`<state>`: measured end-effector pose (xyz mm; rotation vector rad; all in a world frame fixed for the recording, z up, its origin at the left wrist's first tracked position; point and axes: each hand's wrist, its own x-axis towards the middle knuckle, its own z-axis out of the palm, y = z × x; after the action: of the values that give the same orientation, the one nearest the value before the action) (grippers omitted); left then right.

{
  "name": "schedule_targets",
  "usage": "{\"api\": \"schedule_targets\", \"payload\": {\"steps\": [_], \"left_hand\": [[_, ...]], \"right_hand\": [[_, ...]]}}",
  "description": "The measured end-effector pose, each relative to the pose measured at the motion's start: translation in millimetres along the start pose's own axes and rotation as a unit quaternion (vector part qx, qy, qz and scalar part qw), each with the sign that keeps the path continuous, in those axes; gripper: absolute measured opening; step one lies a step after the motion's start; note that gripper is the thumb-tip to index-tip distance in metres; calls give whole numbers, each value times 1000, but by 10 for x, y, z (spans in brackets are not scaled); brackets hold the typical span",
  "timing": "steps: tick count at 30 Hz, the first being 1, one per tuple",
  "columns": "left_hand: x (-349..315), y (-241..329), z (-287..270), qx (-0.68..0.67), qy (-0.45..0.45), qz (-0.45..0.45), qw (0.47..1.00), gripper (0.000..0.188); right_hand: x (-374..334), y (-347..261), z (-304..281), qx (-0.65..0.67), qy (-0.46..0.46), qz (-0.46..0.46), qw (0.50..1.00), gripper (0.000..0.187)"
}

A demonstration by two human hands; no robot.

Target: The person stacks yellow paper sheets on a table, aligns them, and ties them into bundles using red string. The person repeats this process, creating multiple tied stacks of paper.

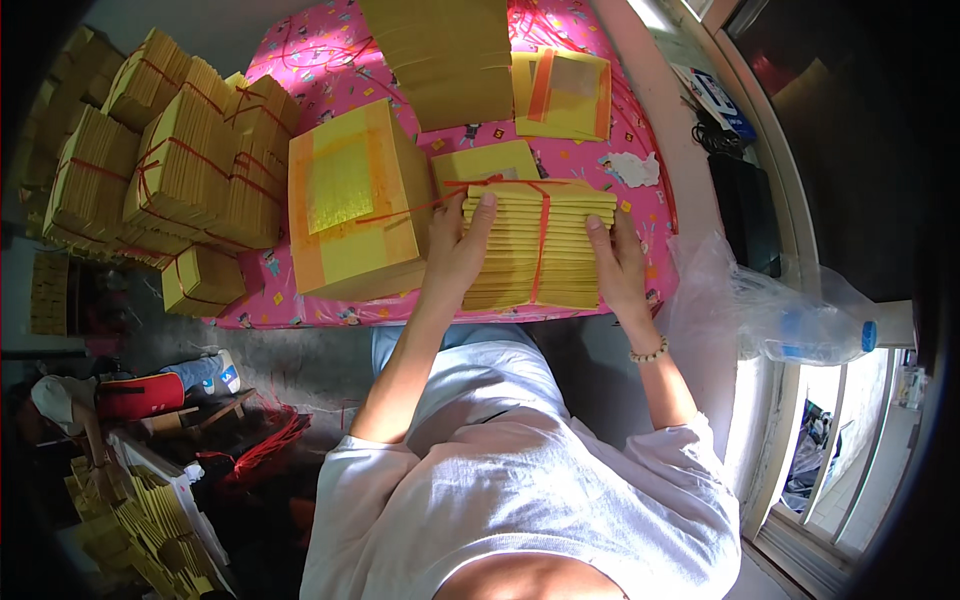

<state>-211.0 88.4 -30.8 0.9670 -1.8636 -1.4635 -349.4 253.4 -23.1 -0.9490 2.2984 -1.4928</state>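
A thick bundle of yellow padded envelopes (510, 254) stands at the near edge of the pink patterned table, its folded edges stacked toward me. Red plastic string (543, 245) runs down its front and across its top. My left hand (462, 238) grips the bundle's left side, thumb on the front corner. On the opposite side my right hand (618, 265) presses in, thumb near the top right edge and fingers behind. A loose string end trails left from the top toward a large yellow box-shaped block with orange tape (410, 215).
Tied yellow bundles (180, 165) are piled at the left. A tall yellow stack (445, 60) and a flat taped packet (570, 95) lie farther back. At the right, a clear plastic bottle (820, 320) lies by the window. Another person (85, 410) works among envelopes at lower left.
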Motion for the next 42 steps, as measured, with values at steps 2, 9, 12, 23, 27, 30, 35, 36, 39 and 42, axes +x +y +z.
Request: {"api": "schedule_targets", "payload": {"steps": [2,9,12,23,27,30,35,36,39,42], "left_hand": [[98,-108,30,21,-9,-6,1000,59],[354,149,3,-30,-74,-84,993,61],[482,180,20,-89,-80,-135,983,63],[566,170,57,-184,-127,-173,959,72],[520,181,115,-139,-69,-143,977,62],[523,191,103,-144,-91,-138,976,59],[528,179,95,-137,-98,-131,977,57],[515,192,105,-149,-80,-133,977,56],[465,209,119,-171,-55,-122,976,54],[440,187,45,-156,-90,-81,980,53]], "right_hand": [[52,55,76,1,25,-3,1000,43],[317,114,158,-51,50,-22,997,43],[427,89,182,-28,30,-8,999,44],[429,66,186,-26,40,-69,996,49],[433,72,179,-3,32,-59,998,48],[445,173,197,-2,34,-72,997,47],[432,165,188,23,18,-47,998,47],[430,164,189,25,15,-45,999,46],[446,77,149,115,-11,16,993,48],[607,125,49,224,-61,105,967,51]]}}
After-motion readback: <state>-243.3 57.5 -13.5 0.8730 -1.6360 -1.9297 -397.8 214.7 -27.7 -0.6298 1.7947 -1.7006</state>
